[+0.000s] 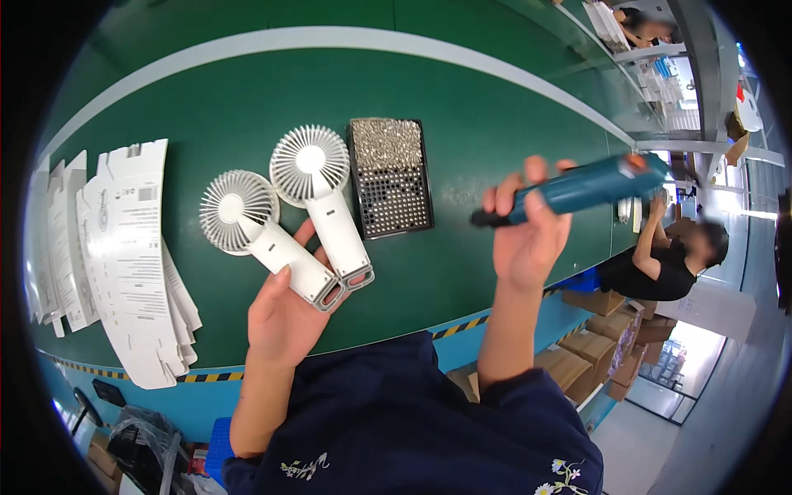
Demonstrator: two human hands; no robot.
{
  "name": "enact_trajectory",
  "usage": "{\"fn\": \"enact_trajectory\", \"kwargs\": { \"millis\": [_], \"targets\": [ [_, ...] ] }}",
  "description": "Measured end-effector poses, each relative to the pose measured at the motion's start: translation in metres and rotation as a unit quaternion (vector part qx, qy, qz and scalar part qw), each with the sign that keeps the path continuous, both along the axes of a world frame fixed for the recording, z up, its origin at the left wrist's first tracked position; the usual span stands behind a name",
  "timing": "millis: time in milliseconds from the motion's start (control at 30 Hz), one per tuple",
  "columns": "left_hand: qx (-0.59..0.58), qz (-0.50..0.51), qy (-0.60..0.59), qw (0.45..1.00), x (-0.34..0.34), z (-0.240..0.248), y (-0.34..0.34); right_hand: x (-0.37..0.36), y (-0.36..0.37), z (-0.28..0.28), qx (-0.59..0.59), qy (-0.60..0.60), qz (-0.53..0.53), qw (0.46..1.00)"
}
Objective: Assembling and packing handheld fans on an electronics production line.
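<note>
My left hand is closed round the handle of a white handheld fan, thumb on top and fingertips showing past its far side. A second white handheld fan lies right against it, their bases meeting; whether my fingers also bear on that one I cannot tell. Both have round grilles and grey loop-shaped ends. In my right hand is a teal electric screwdriver, raised above the table with its black nose to the left, slightly blurred. Between the hands sits a black screw tray, its far part heaped with small metal screws.
Flattened white printed cartons are stacked at the left of the green table. Yellow-black tape marks its front edge. A co-worker in black is at the right, near cardboard boxes. Another person shows at the far right.
</note>
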State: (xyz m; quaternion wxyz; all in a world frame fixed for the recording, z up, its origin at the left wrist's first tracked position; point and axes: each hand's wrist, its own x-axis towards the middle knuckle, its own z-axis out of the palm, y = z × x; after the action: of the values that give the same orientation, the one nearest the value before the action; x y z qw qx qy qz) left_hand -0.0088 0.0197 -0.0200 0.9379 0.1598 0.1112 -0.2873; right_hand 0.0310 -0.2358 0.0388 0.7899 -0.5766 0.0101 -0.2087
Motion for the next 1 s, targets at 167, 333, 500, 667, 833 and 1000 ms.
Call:
{"fn": "enact_trajectory", "kwargs": {
  "millis": [167,333,500,667,833,1000],
  "targets": [
    [0.022,0.014,0.006,1.000,0.003,0.000,-0.006,0.046,0.036,-0.006,0.080,-0.191,0.030,0.978],
    [0.012,0.023,0.005,1.000,0.002,-0.002,-0.005,0.067,0.049,-0.020,0.093,-0.195,0.056,0.975],
    [0.064,0.027,0.021,0.997,0.005,0.005,-0.008,0.069,0.048,-0.023,0.120,-0.174,0.041,0.977],
    [0.081,0.022,0.012,0.996,0.003,0.000,-0.008,0.072,0.055,-0.029,0.091,-0.173,0.028,0.980],
    [0.090,0.017,0.014,0.996,0.004,0.000,-0.007,0.075,0.058,-0.031,0.070,-0.161,0.015,0.984],
    [0.071,0.028,0.026,0.997,0.004,0.002,-0.006,0.075,0.057,-0.034,0.065,-0.168,0.020,0.983]
  ]
}}
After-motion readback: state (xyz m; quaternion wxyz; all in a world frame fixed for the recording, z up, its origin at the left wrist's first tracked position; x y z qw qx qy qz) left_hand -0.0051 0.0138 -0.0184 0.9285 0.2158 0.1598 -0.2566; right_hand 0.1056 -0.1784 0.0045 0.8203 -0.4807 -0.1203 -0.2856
